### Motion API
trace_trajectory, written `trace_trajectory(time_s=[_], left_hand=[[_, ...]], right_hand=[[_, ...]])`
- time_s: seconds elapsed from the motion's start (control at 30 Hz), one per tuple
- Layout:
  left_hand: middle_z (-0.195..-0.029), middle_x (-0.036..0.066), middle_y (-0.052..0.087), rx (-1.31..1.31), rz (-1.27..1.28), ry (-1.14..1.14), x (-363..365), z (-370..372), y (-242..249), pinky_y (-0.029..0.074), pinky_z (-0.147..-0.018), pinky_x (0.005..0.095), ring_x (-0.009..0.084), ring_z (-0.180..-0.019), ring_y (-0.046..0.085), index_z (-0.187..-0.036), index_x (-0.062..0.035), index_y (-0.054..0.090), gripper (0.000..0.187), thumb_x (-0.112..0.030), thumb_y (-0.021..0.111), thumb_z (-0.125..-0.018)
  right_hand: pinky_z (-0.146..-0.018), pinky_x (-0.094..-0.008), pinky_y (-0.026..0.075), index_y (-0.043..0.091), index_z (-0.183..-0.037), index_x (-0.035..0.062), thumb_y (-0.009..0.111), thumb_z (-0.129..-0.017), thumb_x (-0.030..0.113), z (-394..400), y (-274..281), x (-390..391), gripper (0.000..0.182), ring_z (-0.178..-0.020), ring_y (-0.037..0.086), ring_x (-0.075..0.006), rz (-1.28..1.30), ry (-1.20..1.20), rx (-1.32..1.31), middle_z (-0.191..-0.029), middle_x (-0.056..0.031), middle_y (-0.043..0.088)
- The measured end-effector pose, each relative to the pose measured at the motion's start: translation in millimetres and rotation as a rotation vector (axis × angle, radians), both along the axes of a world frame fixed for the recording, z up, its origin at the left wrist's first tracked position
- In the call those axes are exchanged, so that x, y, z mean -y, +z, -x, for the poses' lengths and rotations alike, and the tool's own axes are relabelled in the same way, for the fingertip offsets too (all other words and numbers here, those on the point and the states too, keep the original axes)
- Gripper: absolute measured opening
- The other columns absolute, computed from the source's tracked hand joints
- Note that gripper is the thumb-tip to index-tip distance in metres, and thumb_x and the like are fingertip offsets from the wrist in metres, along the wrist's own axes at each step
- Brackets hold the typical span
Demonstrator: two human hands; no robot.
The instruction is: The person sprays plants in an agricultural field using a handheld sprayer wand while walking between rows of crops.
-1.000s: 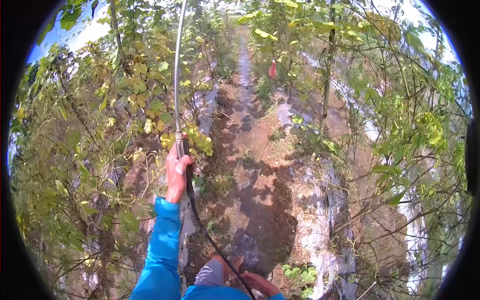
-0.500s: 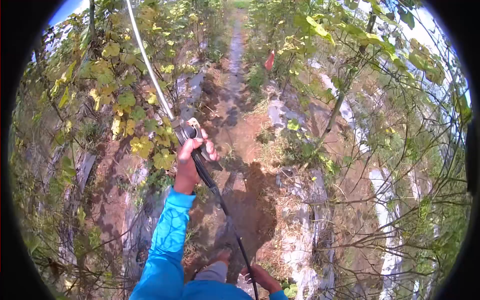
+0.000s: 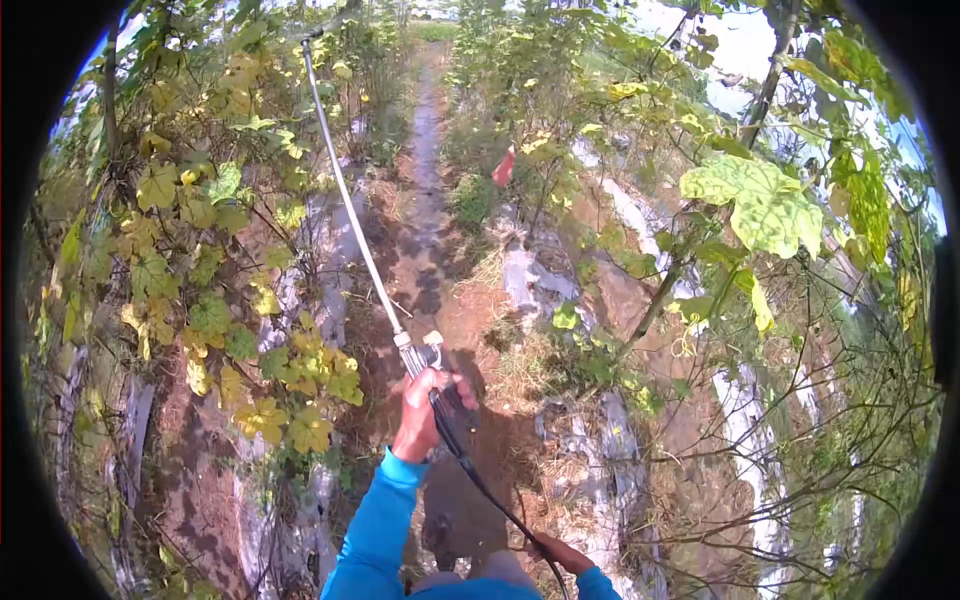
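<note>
- Head view: the left hand (image 3: 419, 408) is wrapped around the handle (image 3: 413, 356) of a wand (image 3: 353, 210).
- The wand slants up and forward to the left, its tip raised among plants on the path's left side.
- A black hose (image 3: 486, 487) runs from the handle down toward the body.
- The right hand (image 3: 562, 552) is low beside the hose; whether its fingers close on it, I cannot tell.
- Yellowing leaves (image 3: 262, 418) hang left of the wand.
</note>
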State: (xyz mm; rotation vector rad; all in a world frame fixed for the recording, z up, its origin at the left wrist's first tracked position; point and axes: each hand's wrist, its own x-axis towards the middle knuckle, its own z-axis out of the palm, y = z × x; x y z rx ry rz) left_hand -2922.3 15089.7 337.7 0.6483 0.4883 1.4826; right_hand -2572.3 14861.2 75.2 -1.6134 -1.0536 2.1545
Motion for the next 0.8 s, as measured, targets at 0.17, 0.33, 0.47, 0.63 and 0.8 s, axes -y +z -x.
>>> trace_trajectory(time_s=[0.17,0.33,0.47,0.63,0.8], left_hand=[[-0.077,0.014,0.059,0.06,0.056,-0.301,-8,-10,11,0.055,-0.064,0.0405,0.0253,-0.066,0.061,-0.109,-0.0025,0.051,0.027,-0.01,0.052,-0.083],[-0.085,0.012,0.057,0.015,0.035,-0.524,-44,-13,-15,0.055,-0.067,0.0427,0.0258,-0.071,0.062,-0.112,-0.0036,0.048,0.035,-0.009,0.055,-0.079],[-0.092,0.01,0.055,-0.144,-0.082,-0.582,-118,-5,-31,0.055,-0.067,0.0414,0.0254,-0.073,0.063,-0.118,-0.0041,0.046,0.041,-0.006,0.055,-0.078],[-0.076,0.011,0.06,-0.164,-0.007,-0.185,-230,20,11,0.053,-0.064,0.0343,0.02,-0.064,0.06,-0.105,0.0007,0.052,0.027,-0.015,0.056,-0.083],[-0.07,0.011,0.059,-0.401,-0.062,0.333,-340,69,41,0.054,-0.055,0.0322,0.0206,-0.057,0.061,-0.101,-0.0005,0.051,0.023,-0.017,0.055,-0.085]], right_hand=[[-0.086,-0.0299,0.044,0.058,-0.113,0.0065,0.041,-0.103,0.044,4,-4,-45,0.042,-0.092,0.052,-0.0134,0.016,0.077,0.129,-0.1,-0.002,0.058],[-0.096,-0.0351,0.045,0.055,-0.133,0.015,0.046,-0.098,0.055,22,-52,-92,0.054,-0.11,0.056,-0.0157,0.157,0.022,0.011,-0.122,-0.0029,0.06],[-0.099,-0.0426,0.045,0.055,-0.131,0.0109,0.045,-0.095,0.065,52,-84,-153,0.066,-0.111,0.057,-0.0195,0.071,-0.053,-0.049,-0.124,-0.0008,0.058],[-0.096,-0.0421,0.047,0.055,-0.13,0.0117,0.048,-0.093,0.065,92,-80,-253,0.065,-0.112,0.057,-0.0199,0.174,-0.079,-0.036,-0.128,-0.0017,0.057],[-0.082,-0.0335,0.049,0.064,-0.114,0.0115,0.055,-0.093,0.059,99,-49,-364,0.052,-0.095,0.06,-0.0166,0.244,-0.107,0.009,-0.107,-0.0037,0.064]])
